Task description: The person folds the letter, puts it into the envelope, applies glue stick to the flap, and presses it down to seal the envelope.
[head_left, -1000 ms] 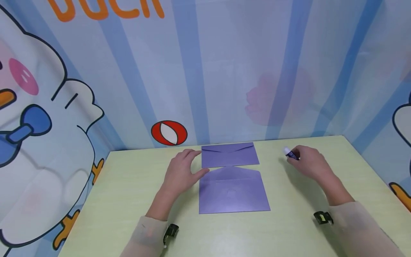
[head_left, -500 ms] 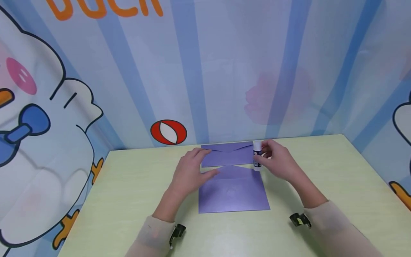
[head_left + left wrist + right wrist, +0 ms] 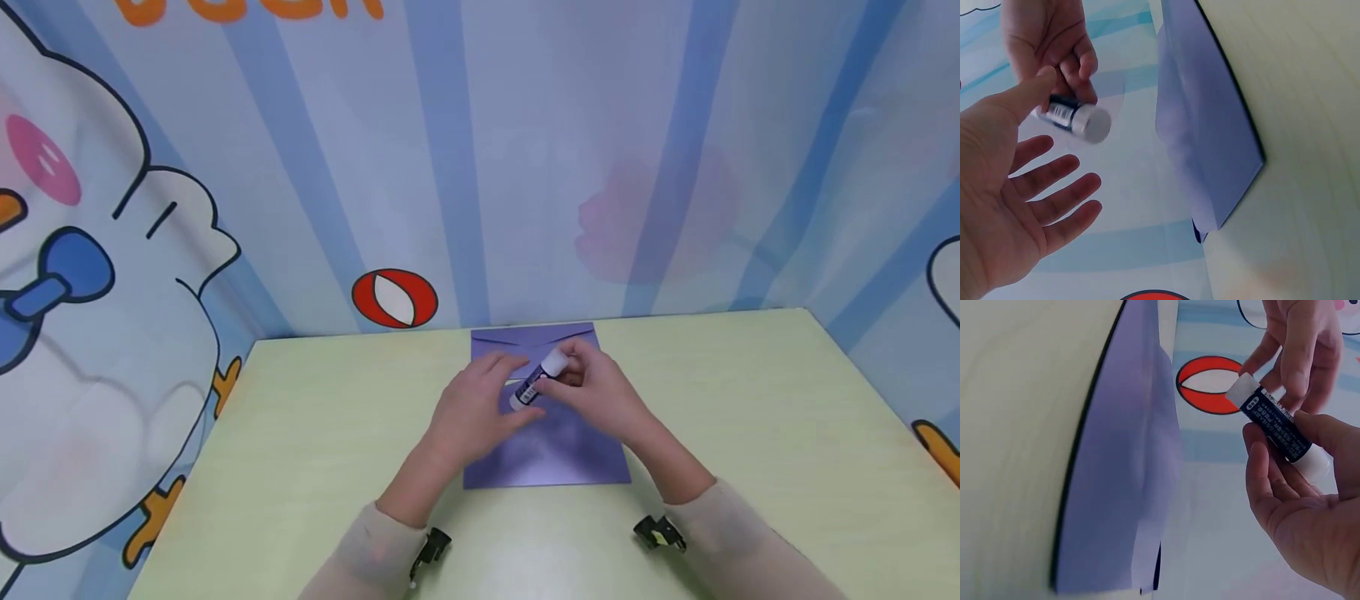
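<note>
A person's right hand (image 3: 603, 392) pinches a glue stick (image 3: 534, 385) between thumb and fingers, above the place where two purple envelopes nearly meet, around the middle of the tabletop's (image 3: 750, 400) far half. The glue stick, white at both ends with a dark printed label, is held aslant: seen from the head, its long axis runs from the end toward the tabletop's near left corner to the end toward its far right corner. That nearer end points into the gap between the thumb and fingers of the left hand (image 3: 480, 412). The left fingers are extended and spread, curled around nothing; whether they touch the glue stick cannot be told. The right hand is the nearer, being in contact.

The far envelope (image 3: 532, 336) lies by the tabletop's far edge, its flap folded down. The near envelope (image 3: 558, 454) lies directly below the hands, closer to the tabletop's near edge; its upper part is largely covered in the head view. No contents show in either envelope.
</note>
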`<state>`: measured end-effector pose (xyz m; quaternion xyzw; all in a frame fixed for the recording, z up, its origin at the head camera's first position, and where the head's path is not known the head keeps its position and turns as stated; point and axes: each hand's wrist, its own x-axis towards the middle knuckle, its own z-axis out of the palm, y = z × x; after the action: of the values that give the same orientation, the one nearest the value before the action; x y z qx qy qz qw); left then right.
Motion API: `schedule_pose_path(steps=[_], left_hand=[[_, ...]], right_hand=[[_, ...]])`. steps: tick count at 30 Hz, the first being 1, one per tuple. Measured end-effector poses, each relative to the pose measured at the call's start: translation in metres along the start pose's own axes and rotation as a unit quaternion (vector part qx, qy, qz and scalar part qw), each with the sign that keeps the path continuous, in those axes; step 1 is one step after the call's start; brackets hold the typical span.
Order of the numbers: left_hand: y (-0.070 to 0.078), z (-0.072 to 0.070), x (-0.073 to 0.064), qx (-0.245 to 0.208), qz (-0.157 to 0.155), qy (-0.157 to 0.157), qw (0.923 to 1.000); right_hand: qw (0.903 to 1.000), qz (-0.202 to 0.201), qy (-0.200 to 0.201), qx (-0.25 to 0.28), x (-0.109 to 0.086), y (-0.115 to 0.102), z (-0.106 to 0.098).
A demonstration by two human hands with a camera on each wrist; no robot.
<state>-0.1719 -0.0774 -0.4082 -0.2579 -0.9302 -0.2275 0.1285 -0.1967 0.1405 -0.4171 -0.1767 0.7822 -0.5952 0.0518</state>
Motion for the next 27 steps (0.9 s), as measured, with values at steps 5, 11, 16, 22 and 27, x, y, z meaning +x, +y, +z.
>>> schedule_pose_path(steps=[5,11,16,22,27], left_hand=[[0.0028,0.0048,0.0002,-0.004,0.005,0.018,0.9998],[0.0020,0.0053,0.0011,0.006,0.017,0.039,0.9991],[0.0000,0.0045,0.0013,0.028,0.019,0.038,0.9987],[-0.0008,0.0027,-0.0003,0.033,0.023,0.018,0.9990],[-0.0023,0.0008,-0.0019,0.035,0.012,-0.006,0.9993]], right_hand=[[0.9978,0.018,-0.014,0.062,-0.0005,-0.0004,0.0078],[0.9970,0.029,-0.025,0.068,-0.0009,-0.0033,0.0083],[0.9994,0.034,-0.002,-0.001,-0.0010,-0.0056,0.0048],[0.9988,0.029,0.001,-0.038,-0.0028,-0.0042,0.0023],[0.9986,0.003,-0.011,-0.051,-0.0049,-0.0036,-0.0005]])
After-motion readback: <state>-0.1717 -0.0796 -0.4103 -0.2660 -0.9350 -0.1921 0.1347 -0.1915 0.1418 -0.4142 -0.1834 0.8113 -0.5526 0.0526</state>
